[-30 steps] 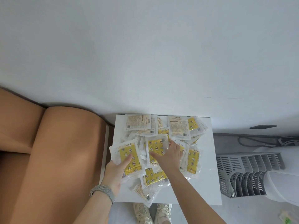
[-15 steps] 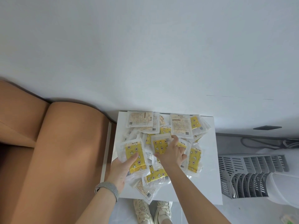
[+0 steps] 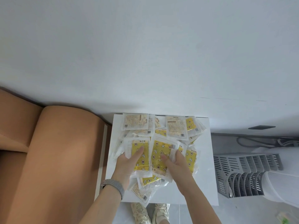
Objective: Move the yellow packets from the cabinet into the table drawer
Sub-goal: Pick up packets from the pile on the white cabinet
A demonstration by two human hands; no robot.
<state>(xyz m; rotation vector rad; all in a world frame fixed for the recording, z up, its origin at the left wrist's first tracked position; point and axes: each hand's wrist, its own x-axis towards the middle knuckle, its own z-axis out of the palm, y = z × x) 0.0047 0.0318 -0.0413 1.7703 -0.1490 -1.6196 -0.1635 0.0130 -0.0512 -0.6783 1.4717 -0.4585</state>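
Several yellow packets in clear wrappers lie heaped on a small white table (image 3: 204, 160). My left hand (image 3: 127, 164) grips one yellow packet (image 3: 140, 157), thumb lying across its front. My right hand (image 3: 175, 162) grips a second yellow packet (image 3: 157, 156) lifted beside the first, thumb on its face and fingers behind its right edge. More packets (image 3: 177, 127) lie face down with printed labels up at the far side of the pile. No drawer or cabinet is visible.
A tan sofa (image 3: 53, 159) stands close on the left of the table. A grey slatted rack (image 3: 246, 173) and a white appliance (image 3: 284, 188) stand on the right, with cables behind. The white wall is just beyond the table. My shoes (image 3: 150, 213) show below its near edge.
My right hand has picked a yellow packet off the pile and raised it next to the one in my left hand. The view has shifted slightly.
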